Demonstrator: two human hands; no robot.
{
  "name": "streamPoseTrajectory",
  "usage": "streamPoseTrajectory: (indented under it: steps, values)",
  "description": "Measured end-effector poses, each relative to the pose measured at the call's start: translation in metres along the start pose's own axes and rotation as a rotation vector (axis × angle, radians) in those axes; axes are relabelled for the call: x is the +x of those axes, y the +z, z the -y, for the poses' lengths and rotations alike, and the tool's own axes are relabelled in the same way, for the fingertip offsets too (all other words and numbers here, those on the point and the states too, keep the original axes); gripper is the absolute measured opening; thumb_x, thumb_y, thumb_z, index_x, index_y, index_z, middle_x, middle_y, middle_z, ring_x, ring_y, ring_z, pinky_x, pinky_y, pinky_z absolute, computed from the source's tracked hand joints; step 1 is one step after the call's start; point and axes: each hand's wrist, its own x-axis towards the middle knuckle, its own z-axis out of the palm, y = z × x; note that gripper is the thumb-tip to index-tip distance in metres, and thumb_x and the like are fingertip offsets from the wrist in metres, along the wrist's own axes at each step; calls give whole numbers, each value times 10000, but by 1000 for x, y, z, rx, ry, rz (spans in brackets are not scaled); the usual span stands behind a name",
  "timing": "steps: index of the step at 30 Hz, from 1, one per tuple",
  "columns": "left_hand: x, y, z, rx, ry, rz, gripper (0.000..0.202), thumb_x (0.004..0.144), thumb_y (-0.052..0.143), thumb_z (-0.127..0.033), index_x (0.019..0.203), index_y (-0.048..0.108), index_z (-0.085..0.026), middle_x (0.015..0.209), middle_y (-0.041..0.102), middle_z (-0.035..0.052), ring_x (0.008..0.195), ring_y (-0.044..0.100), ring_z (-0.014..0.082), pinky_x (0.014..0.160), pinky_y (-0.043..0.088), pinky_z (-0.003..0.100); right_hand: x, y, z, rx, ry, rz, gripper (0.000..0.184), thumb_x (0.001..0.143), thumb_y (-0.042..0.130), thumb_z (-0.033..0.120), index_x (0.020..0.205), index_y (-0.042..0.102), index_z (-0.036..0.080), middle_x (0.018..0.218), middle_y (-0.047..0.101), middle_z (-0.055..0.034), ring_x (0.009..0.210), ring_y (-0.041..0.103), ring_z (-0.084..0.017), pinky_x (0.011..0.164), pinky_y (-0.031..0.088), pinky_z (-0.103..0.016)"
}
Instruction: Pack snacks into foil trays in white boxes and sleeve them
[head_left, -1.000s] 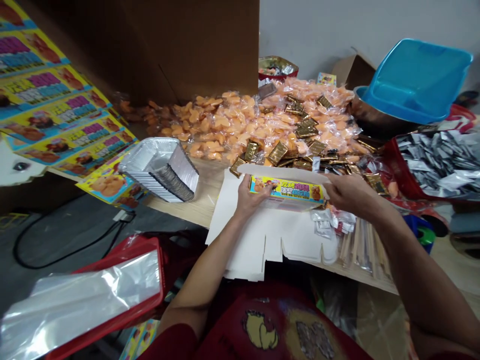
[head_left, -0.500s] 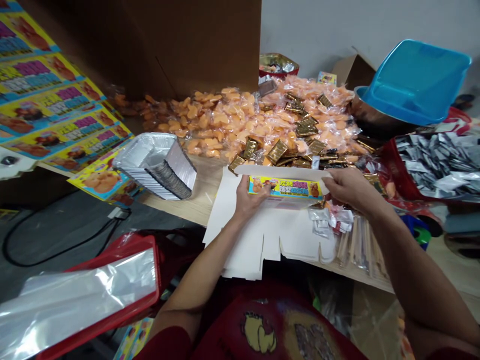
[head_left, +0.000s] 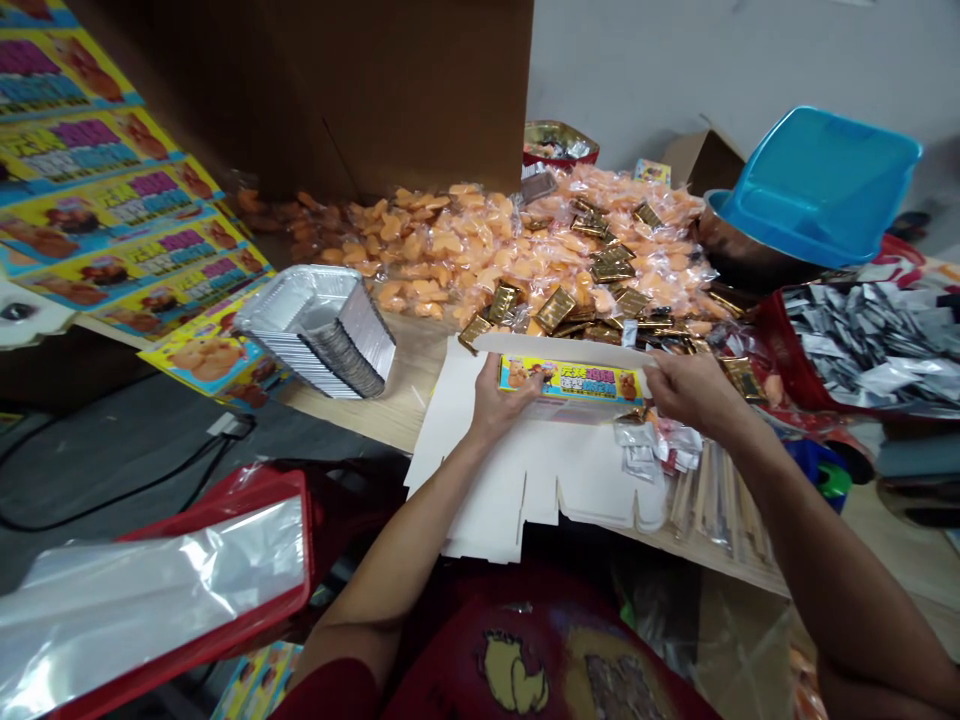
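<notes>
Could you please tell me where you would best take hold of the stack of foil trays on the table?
I'd grip the stack of foil trays around its middle, across the ridged nested rims, coming from the near side, where the left hand rests on the white carton. The trays form one thick block there, whereas a single thin foil edge would probably bend.

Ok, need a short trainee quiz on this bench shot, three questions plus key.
1. What do the left hand and right hand both hold?
2. True or false: the stack of foil trays stands left of both hands.
3. What fills the red bin? A wooden sticks, B silver sachets, C gold packets.

Key: 1 white cardboard carton; 2 true; 3 B.
</notes>
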Motion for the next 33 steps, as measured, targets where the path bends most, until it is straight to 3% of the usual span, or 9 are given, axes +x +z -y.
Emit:
streamPoseTrajectory:
  steps: [5,11,16,19,22,28,33]
  values:
    - [-2,0,2,15,5,-4,491,712,898,-372,1050,592,-189,958,726,26,829,720,172,764,605,261,-6,-5,10,41,66,-2,411,966,350,239,1025,743,136,765,744,-126,671,649,-235,662,341,-318]
    - [-4,-1,2,19,8,10,487,699,905,-405,1007,597,-187,929,748,42,814,742,198,750,623,292,1,-24,-5,-11,85,321,432,989,376,324,756,710,181,784,745,-128,673,635,-220,633,341,-326]
    - [-9,-3,-4,77,65,0,453,760,873,-430,1033,623,-168,965,762,56,831,749,192,770,633,290,12,-55,-3,-178,-84,436,372,960,464,342,956,792,166,916,776,-170,765,673,-256,682,392,-354]
    - [-7,-5,-5,96,56,-8,515,749,890,-427,1104,634,-156,989,762,61,843,754,192,781,639,286,19,-73,12,-179,-111,403,351,953,480,287,1018,801,158,961,778,-176,803,681,-262,707,417,-365]
    - [-5,-9,-2,88,30,-8,552,747,900,-437,1143,641,-152,1014,768,70,845,762,193,791,647,285,30,-81,21,-70,-140,403,280,903,512,158,931,790,145,929,769,-148,779,658,-212,690,420,-329]
    - [-3,-14,5,80,38,-33,574,775,884,-452,1209,643,-163,1056,773,77,881,773,196,825,652,297,48,-76,17,57,-126,415,252,836,529,107,877,777,106,833,745,-115,675,608,-170,615,405,-297]
    - [-2,-10,5,63,22,-32,576,773,883,-457,1205,636,-166,1068,780,85,905,782,207,830,654,302,39,-73,21,44,-105,388,263,874,509,129,839,767,94,793,727,-122,638,561,-157,605,359,-303]
